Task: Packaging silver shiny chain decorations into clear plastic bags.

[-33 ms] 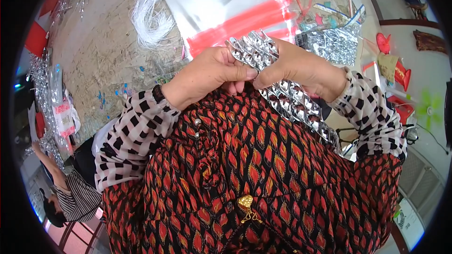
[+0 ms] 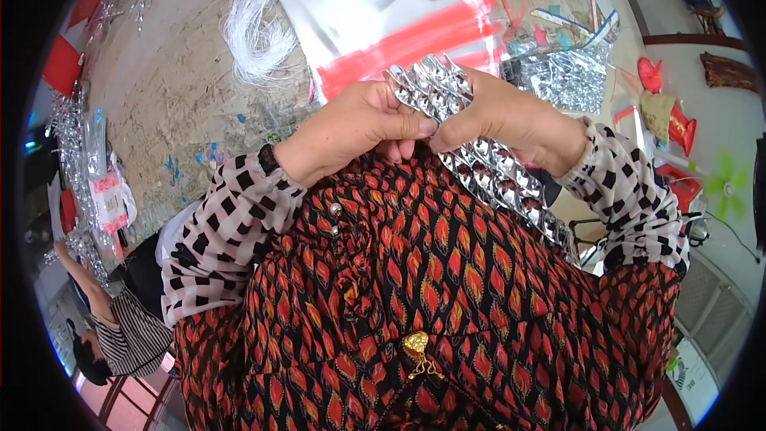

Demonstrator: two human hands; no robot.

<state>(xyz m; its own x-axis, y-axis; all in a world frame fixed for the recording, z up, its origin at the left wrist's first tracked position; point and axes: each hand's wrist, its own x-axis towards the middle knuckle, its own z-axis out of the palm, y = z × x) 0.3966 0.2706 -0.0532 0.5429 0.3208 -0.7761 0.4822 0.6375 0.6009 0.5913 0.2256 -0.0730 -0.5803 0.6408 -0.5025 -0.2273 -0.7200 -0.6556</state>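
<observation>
A: Where was the garland (image 2: 499, 169)?

B: At the person's chest. Its silver, twisted strips fanned out at the top between the hands, and the rest slanted down over the dress (image 2: 431, 279).

A: How did the right hand (image 2: 511, 116) stand?

B: Closed around the strips, its thumb bent inward across them.

A: And the left hand (image 2: 359, 121)?

B: Its thumb and fingers were pinched together at the garland's edge, thumb tip just beside the right one. I couldn't tell whether a strand lay between them.

A: What lay beyond?

B: Clear bags (image 2: 343, 8) with red bands on the table (image 2: 187, 64), white thread (image 2: 257, 32) to their left, and tinsel (image 2: 562, 80) to the right.
</observation>
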